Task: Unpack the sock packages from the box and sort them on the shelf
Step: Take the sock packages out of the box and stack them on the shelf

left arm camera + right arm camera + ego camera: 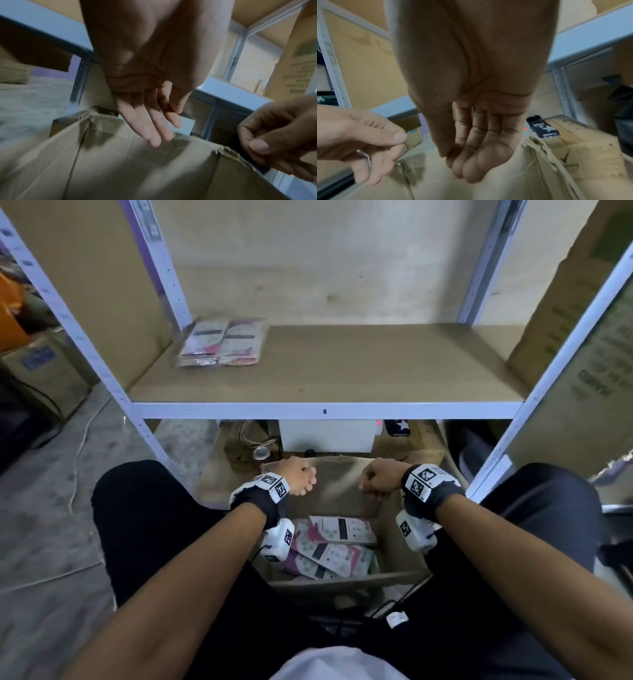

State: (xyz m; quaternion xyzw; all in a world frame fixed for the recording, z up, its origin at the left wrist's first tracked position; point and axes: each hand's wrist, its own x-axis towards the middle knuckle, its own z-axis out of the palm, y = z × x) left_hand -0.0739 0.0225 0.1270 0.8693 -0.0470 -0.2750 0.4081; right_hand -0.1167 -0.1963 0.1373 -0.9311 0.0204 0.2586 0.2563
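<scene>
An open cardboard box (404, 546) stands on the floor between my knees. Several pink-and-white sock packages (335, 549) lie inside it. Its far flap (337, 484) stands upright. My left hand (301, 479) hovers over the flap's left end with fingers (154, 125) fairly straight, their tips close to the flap's edge (188, 140), holding nothing. My right hand (375, 482) is at the flap's right end, fingers (476, 159) curled in with the thumb against them and nothing visible inside. One wrapped bundle of sock packages (222, 344) lies at the back left of the shelf board (359, 371).
Under the shelf, just behind the box, stand a white case (327, 436) and a dark pack with a star (399, 426). Large cartons (582, 354) lean at the right of the rack. A white cable (78, 453) runs over the floor on the left.
</scene>
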